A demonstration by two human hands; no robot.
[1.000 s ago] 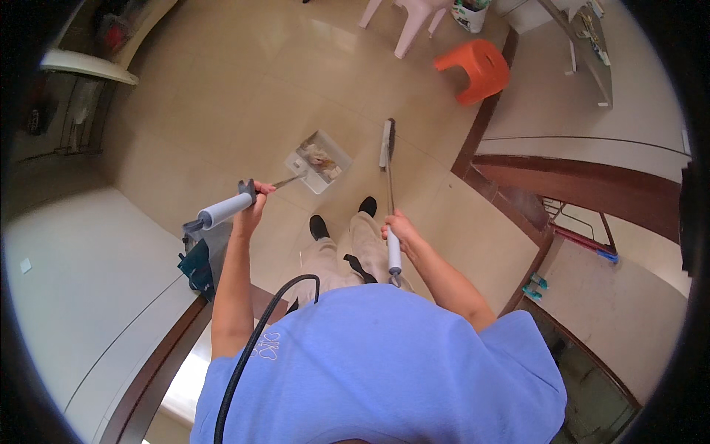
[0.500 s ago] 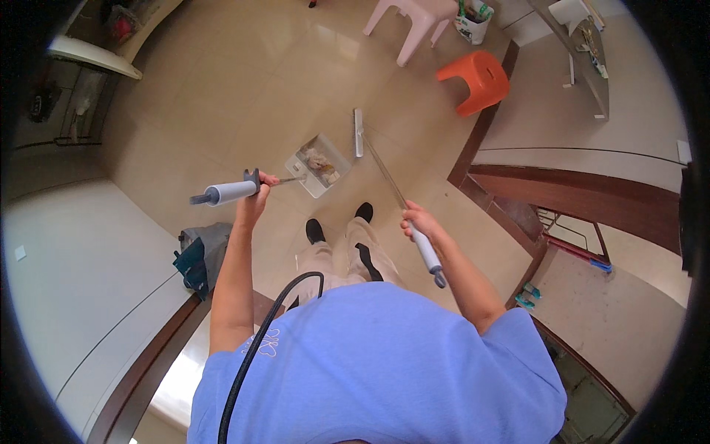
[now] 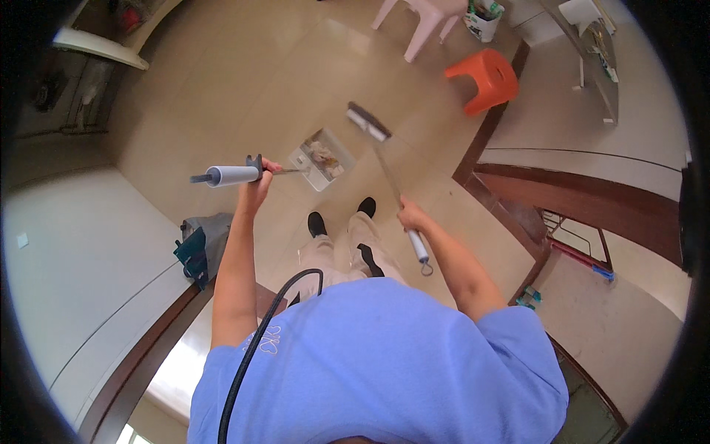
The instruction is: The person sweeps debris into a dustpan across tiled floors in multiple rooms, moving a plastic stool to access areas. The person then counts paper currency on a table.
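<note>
Mid-frame, the left hand (image 3: 258,183) wraps closed around the dustpan handle (image 3: 234,175), the right hand (image 3: 413,213) around the broom handle (image 3: 418,246); both seem light, stiff, best gripped there.

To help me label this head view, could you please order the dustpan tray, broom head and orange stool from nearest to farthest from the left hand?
1. Dustpan tray: just right of the left hand.
2. Broom head: farther right, beyond the tray.
3. Orange stool: farthest right, beside the brown skirting.
</note>
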